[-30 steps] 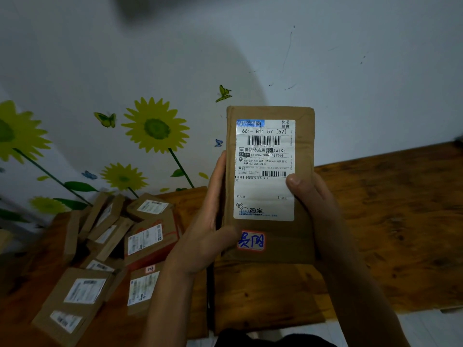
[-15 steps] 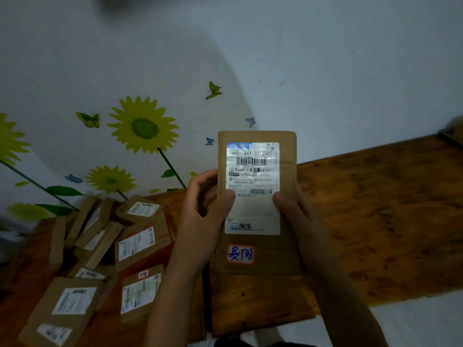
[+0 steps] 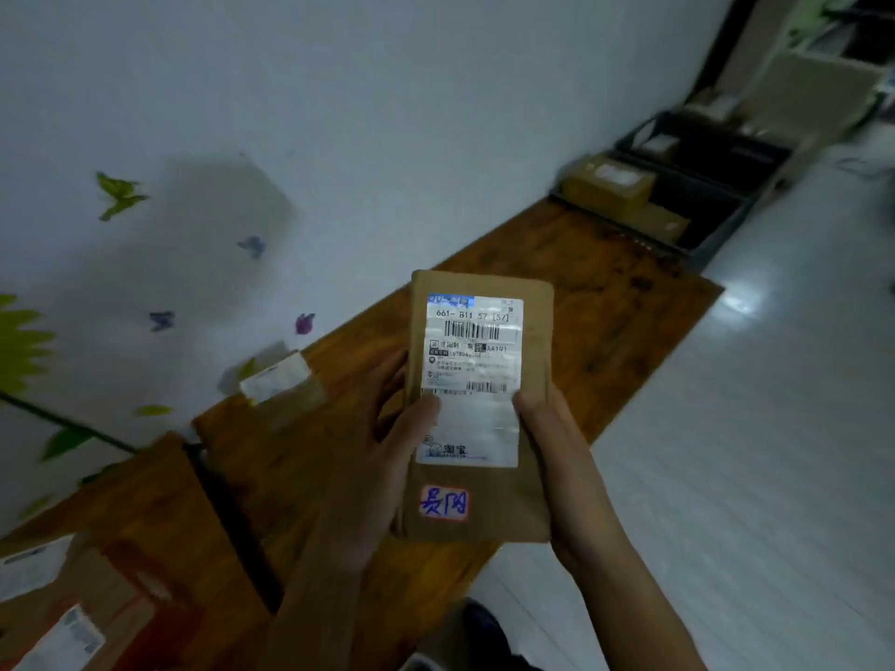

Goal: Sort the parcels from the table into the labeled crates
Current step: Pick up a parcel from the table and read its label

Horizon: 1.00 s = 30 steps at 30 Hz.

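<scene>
A flat brown cardboard parcel (image 3: 532, 491) with a white shipping label and a small red-bordered sticker is held upright in front of me, above the wooden table (image 3: 605, 293). My left hand (image 3: 368, 472) grips its left edge, thumb on the label. My right hand (image 3: 557, 443) grips its right edge, thumb on the label's lower right. Dark crates (image 3: 697, 191) stand on the floor past the table's far right end; the nearest one holds a brown box (image 3: 608, 186). More parcels (image 3: 53, 617) lie at the table's lower left, and one parcel (image 3: 278, 380) leans by the wall.
A white wall (image 3: 387, 113) with flower and butterfly stickers runs along the table's far side. Glossy white floor (image 3: 750, 452) lies to the right of the table. A pale cabinet (image 3: 813, 89) stands behind the crates at the upper right.
My view has swung right, bringing the crates into sight and pushing the parcel pile to the lower left. Both hands still hold the same parcel.
</scene>
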Each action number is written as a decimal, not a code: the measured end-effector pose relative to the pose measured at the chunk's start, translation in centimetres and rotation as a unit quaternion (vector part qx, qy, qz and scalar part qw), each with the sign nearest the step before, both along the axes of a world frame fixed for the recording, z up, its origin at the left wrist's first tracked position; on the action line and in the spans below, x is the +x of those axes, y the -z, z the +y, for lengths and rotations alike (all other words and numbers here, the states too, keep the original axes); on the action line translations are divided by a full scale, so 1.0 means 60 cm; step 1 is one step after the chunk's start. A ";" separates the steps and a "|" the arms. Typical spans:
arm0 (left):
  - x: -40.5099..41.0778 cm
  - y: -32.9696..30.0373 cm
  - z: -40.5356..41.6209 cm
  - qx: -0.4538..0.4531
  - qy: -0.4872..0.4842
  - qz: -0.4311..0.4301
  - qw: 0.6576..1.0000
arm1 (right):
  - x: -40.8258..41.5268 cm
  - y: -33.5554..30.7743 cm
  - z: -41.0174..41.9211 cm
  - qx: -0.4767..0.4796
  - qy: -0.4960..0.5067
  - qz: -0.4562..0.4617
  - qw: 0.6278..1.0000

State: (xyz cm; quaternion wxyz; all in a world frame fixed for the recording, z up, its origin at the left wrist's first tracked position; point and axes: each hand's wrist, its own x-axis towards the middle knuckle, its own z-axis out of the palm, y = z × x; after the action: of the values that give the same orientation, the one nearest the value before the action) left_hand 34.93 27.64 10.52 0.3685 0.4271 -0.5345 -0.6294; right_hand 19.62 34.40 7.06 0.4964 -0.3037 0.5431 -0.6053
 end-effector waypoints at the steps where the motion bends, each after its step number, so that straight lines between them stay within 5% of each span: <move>1: -0.015 0.007 -0.005 0.004 0.022 0.000 1.000 | -0.010 0.003 0.010 0.014 0.022 0.005 1.000; 15: -0.453 0.036 0.023 0.081 0.313 0.004 0.946 | -0.332 0.001 0.150 0.043 0.327 -0.033 0.943; 30: -1.037 -0.007 -0.017 0.032 0.349 -0.020 0.936 | -0.902 -0.027 0.126 0.009 0.330 0.032 0.943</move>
State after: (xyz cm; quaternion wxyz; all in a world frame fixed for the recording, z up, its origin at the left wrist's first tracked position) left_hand -27.28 26.64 10.94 0.1011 0.2380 -0.6368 -0.7263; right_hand -34.52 41.99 8.68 0.2536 -0.1219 0.6336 -0.7207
